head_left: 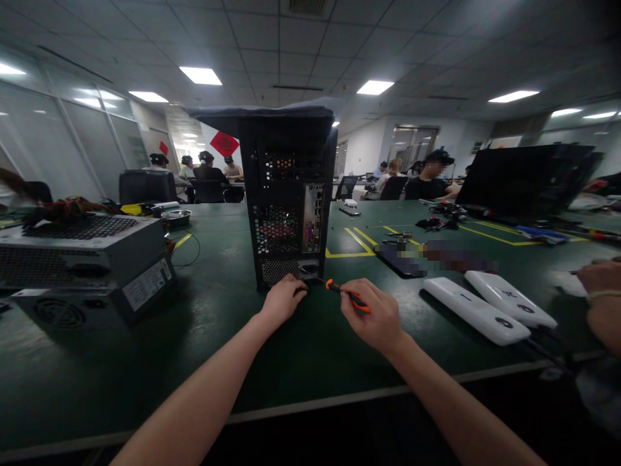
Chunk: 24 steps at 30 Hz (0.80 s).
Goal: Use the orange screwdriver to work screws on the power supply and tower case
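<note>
A black computer tower (290, 194) stands upright on the green table with its back panel facing me. My right hand (372, 312) is closed around the orange and black handle of a screwdriver (334, 285). Its thin shaft points left toward the lower right of the panel, and I cannot make out whether the tip touches anything. At the tower's bottom edge is my left hand (285, 301), its fingers curled together close to the shaft. Whatever those fingers pinch, if anything, is hidden. The power supply's vent and socket (309, 269) sit just above them.
Two grey power supply units (92, 259) are stacked at left, with a metal bowl (179, 217) behind. White power banks (475, 310), a dark phone-like slab (400, 260) and cables (439, 217) lie right. Another person's hand (604, 285) shows at the right edge; a black case (524, 181) stands beyond.
</note>
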Available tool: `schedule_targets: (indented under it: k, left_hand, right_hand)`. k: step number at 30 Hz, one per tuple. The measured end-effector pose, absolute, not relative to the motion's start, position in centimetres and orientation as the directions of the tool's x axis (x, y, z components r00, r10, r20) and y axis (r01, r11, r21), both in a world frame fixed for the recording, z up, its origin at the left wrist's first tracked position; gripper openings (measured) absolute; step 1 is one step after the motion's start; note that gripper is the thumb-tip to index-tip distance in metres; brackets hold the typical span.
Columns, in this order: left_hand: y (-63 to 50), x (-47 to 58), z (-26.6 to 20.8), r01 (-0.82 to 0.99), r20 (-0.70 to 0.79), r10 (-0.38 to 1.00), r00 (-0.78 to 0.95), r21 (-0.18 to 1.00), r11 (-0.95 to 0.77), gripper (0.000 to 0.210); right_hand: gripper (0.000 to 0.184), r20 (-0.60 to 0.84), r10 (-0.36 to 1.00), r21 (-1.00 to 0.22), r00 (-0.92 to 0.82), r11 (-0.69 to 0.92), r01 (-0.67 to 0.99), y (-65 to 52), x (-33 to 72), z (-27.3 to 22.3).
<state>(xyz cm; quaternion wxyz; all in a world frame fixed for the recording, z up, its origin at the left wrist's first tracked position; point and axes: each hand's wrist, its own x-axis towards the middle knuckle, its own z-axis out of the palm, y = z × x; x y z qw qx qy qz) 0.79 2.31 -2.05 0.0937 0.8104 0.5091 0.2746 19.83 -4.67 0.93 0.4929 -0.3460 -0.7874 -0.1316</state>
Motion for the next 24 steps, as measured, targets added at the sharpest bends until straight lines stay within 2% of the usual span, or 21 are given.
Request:
schedule_targets:
  k: [5, 12, 20, 22, 24]
  left_hand:
    - [2.1, 0.9, -2.0, 0.759, 0.334, 0.865, 0.374, 0.426, -0.493, 0.016]
    - [2.0, 0.7, -1.9, 0.762, 0.329, 0.908, 0.261, 0.506, -0.403, 0.009]
    - [1.4, 0.8, -1.8, 0.826, 0.383, 0.834, 0.396, 0.248, -0.506, 0.011]
    - [1.4, 0.8, -1.9, 0.823, 0.398, 0.823, 0.405, 0.233, -0.518, 0.012]
    - [1.4, 0.8, -2.0, 0.819, 0.403, 0.831, 0.383, 0.267, -0.507, 0.012]
  right_hand:
    - [0.011, 0.875, 0.415, -0.153, -0.248, 0.723, 0.674, -4.7, 19.9, 1.0]
    - [0.012, 0.858, 0.451, -0.161, -0.247, 0.692, 0.704, -5.7, 19.7, 1.3]
    - [0.015, 0.853, 0.484, -0.227, -0.192, 0.678, 0.699, -8.2, 18.9, -0.2]
    - [0.015, 0.859, 0.484, -0.246, -0.168, 0.677, 0.694, -8.5, 18.9, -0.5]
    - [0.014, 0.858, 0.491, -0.263, -0.150, 0.671, 0.693, -8.7, 18.9, -0.7]
